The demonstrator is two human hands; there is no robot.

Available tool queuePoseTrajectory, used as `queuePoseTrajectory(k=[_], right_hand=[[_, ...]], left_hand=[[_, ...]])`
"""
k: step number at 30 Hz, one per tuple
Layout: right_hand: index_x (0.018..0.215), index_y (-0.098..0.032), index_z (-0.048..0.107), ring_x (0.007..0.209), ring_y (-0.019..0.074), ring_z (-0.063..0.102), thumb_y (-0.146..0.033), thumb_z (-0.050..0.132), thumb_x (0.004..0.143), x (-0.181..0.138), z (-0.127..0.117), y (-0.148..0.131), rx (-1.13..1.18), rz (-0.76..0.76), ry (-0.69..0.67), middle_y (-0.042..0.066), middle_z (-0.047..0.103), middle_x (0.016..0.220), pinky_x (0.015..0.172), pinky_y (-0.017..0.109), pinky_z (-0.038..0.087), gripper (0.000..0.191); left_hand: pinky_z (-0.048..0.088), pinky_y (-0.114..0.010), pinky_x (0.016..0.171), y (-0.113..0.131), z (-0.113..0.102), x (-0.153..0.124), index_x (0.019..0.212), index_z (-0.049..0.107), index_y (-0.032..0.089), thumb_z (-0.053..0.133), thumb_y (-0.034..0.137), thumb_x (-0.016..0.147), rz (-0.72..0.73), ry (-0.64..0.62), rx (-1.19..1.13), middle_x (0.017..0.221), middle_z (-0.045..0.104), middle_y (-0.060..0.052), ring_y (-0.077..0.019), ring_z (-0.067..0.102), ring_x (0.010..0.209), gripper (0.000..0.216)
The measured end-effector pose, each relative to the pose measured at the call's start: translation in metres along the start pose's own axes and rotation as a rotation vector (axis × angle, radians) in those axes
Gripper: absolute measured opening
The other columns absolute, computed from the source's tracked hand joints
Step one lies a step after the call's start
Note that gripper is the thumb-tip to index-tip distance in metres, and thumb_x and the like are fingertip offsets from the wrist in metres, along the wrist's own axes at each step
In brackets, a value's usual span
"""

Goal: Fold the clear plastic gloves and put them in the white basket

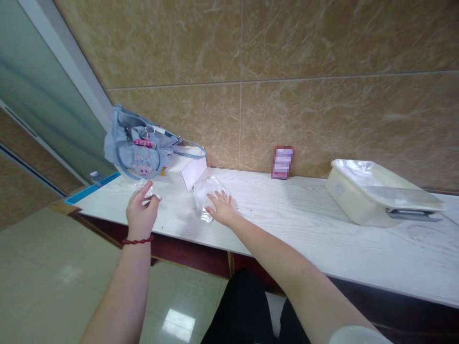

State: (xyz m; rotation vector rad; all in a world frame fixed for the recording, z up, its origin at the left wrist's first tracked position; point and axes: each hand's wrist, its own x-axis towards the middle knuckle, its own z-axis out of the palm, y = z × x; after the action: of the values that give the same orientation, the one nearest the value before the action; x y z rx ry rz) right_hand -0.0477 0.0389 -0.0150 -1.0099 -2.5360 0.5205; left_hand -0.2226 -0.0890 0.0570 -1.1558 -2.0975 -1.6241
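My right hand [222, 206] lies with its fingers spread on a clear plastic bag [205, 191] on the white wood-grain table [301, 215]. To the left, my left hand [142, 210] is raised at the table's front part, wearing a dark red cord bracelet. Its thumb and fingers are curled together around a small piece of clear plastic [149, 191], whose shape is partly hidden. Just beyond that hand sits a light blue bag [125, 148] with pink charms. A white box [186, 173] stands beside the bag, close to the plastic under my right hand.
A cream plastic bin [351, 200] with a lining and a flat metal-edged piece across it stands at the right. An upright phone-like object [282, 162], blurred, leans on the tiled wall [322, 110]. Blue edging [93, 188] marks the table's left end.
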Motion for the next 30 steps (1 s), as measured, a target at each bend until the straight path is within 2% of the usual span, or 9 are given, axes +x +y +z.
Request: queuePoseTrajectory(k=[3,7,12,14,17,20,23,26,30], right_hand=[[0.132,-0.022,0.02,0.127,0.0228,0.012,-0.053,0.048,0.07,-0.007,-0.022,-0.011,0.13,-0.13,0.168,0.008,0.024,0.137,0.101,0.043,0.013,0.075],[0.133,-0.019,0.016,0.125,0.0203,0.019,-0.048,0.057,0.065,-0.026,-0.069,-0.014,0.253,-0.378,0.25,0.009,0.027,0.135,0.102,0.038,0.017,0.085],[0.118,-0.026,0.042,0.124,0.0235,0.022,-0.038,0.064,0.062,-0.06,-0.13,0.005,0.269,-0.462,0.161,0.008,0.023,0.137,0.096,0.042,0.025,0.062],[0.118,-0.027,0.042,0.123,0.0229,0.026,-0.035,0.064,0.062,-0.074,-0.149,0.014,0.314,-0.439,0.099,0.007,0.023,0.137,0.09,0.041,0.033,0.06],[0.124,-0.031,0.032,0.12,0.021,0.029,-0.033,0.065,0.061,-0.092,-0.171,0.028,0.39,-0.396,0.021,0.005,0.025,0.136,0.084,0.036,0.04,0.071],[0.125,-0.028,0.032,0.117,0.0198,0.033,-0.033,0.066,0.059,-0.104,-0.189,0.04,0.409,-0.369,-0.015,0.005,0.031,0.133,0.082,0.033,0.042,0.074],[0.119,-0.024,0.041,0.107,0.0181,0.044,-0.033,0.064,0.061,-0.114,-0.202,0.05,0.428,-0.337,-0.018,0.004,0.044,0.122,0.077,0.029,0.045,0.063],[0.104,-0.019,0.054,0.086,0.0139,0.054,-0.034,0.058,0.068,-0.121,-0.211,0.061,0.45,-0.253,-0.031,0.003,0.058,0.099,0.064,0.023,0.047,0.039],[0.086,-0.016,0.059,0.056,0.0075,0.051,-0.032,0.052,0.073,-0.125,-0.22,0.079,0.453,-0.048,-0.006,0.001,0.059,0.073,0.039,0.015,0.04,0.022]], left_hand=[[0.049,-0.024,0.066,0.039,-0.008,0.002,0.104,0.057,0.021,0.049,0.02,0.065,0.197,-0.329,-0.026,0.114,0.052,-0.006,-0.0161,0.054,0.087,0.041],[0.048,-0.026,0.07,0.086,-0.001,-0.009,0.104,0.059,0.021,0.05,0.024,0.064,0.243,-0.852,-0.151,0.113,0.053,-0.006,-0.0215,0.05,0.098,0.041],[0.047,-0.025,0.058,0.128,0.016,-0.022,0.103,0.06,0.023,0.054,0.022,0.063,0.255,-1.207,-0.366,0.109,0.055,-0.006,-0.0162,0.053,0.076,0.04],[0.044,-0.022,0.048,0.142,0.023,-0.024,0.103,0.06,0.023,0.055,0.022,0.063,0.229,-1.31,-0.437,0.106,0.056,-0.007,-0.0114,0.05,0.062,0.041],[0.038,-0.02,0.041,0.161,0.035,-0.027,0.104,0.06,0.022,0.057,0.023,0.063,0.167,-1.424,-0.537,0.085,0.058,-0.005,-0.0067,0.041,0.05,0.041],[0.036,-0.019,0.039,0.176,0.049,-0.031,0.103,0.06,0.02,0.058,0.022,0.063,0.109,-1.512,-0.68,0.062,0.05,0.0,-0.0057,0.037,0.046,0.041],[0.035,-0.018,0.037,0.189,0.061,-0.037,0.101,0.06,0.02,0.06,0.02,0.06,0.042,-1.552,-0.833,0.054,0.042,0.003,-0.0055,0.035,0.044,0.041],[0.033,-0.018,0.036,0.195,0.072,-0.039,0.101,0.061,0.02,0.061,0.019,0.058,-0.039,-1.524,-0.905,0.053,0.042,0.003,-0.0045,0.034,0.042,0.043],[0.035,-0.018,0.04,0.193,0.092,-0.036,0.104,0.059,0.02,0.062,0.018,0.058,-0.104,-1.422,-0.875,0.06,0.05,0.001,-0.005,0.038,0.047,0.046]])
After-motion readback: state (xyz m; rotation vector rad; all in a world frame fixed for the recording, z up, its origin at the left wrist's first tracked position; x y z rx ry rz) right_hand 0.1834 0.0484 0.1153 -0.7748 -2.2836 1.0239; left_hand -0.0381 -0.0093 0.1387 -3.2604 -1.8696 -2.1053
